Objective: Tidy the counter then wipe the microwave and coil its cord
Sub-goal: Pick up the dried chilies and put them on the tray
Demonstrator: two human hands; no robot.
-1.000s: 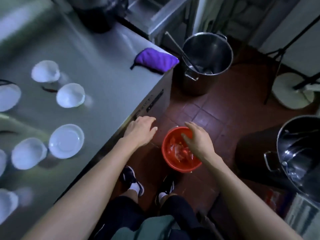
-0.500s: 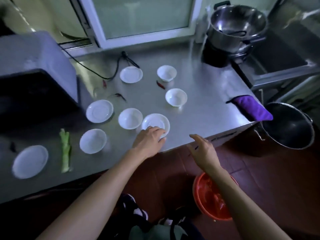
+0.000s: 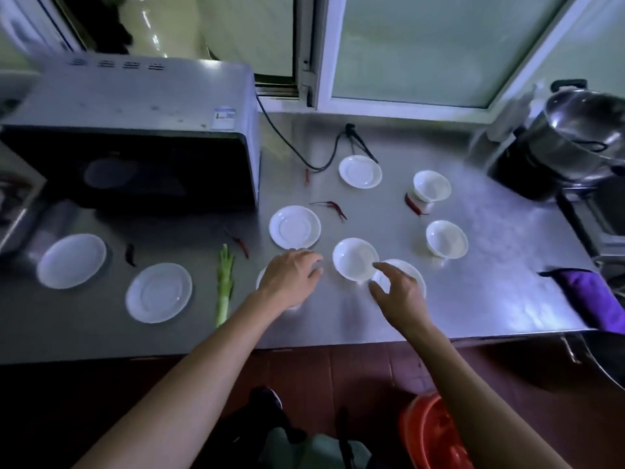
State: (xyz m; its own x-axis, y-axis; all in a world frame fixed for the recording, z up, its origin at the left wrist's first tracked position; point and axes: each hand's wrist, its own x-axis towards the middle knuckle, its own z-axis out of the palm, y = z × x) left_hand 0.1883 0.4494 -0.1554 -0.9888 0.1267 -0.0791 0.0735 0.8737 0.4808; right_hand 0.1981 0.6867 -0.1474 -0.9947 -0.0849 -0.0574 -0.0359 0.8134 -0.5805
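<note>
A silver microwave (image 3: 135,137) with a dark door stands at the back left of the steel counter (image 3: 490,275). Its black cord (image 3: 297,147) trails right to a plug (image 3: 351,130) lying on the counter. Several white saucers and small bowls are scattered across the counter, with red chillies (image 3: 333,208) and a green stalk (image 3: 225,282) among them. My left hand (image 3: 291,275) lies palm down over a mostly hidden white dish. My right hand (image 3: 399,292) hovers with spread fingers over a white saucer (image 3: 417,279), next to a white bowl (image 3: 355,258).
A purple cloth (image 3: 595,299) lies at the counter's right edge. A steel pot (image 3: 581,130) sits on a black base at the back right. A red bucket (image 3: 429,434) stands on the tiled floor below, beside my feet. Windows run behind the counter.
The view swung up from the red bucket on the floor to the counter. Both hands rose from the bucket's edge and moved forward over the dishes.
</note>
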